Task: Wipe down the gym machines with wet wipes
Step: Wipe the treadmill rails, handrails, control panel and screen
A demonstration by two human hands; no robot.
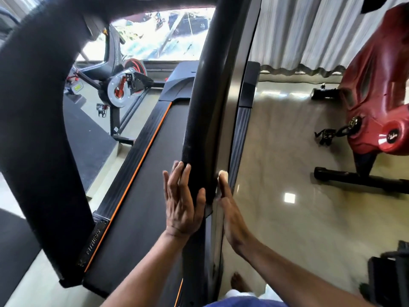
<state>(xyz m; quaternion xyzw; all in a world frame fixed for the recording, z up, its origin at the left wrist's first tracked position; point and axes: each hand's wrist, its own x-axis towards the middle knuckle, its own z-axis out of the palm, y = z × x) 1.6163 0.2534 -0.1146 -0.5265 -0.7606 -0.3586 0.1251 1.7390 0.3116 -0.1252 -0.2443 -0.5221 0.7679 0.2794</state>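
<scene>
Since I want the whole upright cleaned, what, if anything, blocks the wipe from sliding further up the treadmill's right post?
Nothing visible blocks it. The right hand presses the white wipe against the silver side of the post, which runs bare above it. The left hand rests on the black foam handrail beside it, off that path.

A black foam-padded treadmill rail (205, 103) is running steeply up the frame beside its grey metal upright. A small white wipe (223, 175) is lying pressed against the rail's right side near the padding's lower end.

Wet wipe (222, 176) mostly hidden btwn right hand (231, 214) & handrail (204, 120).
</scene>
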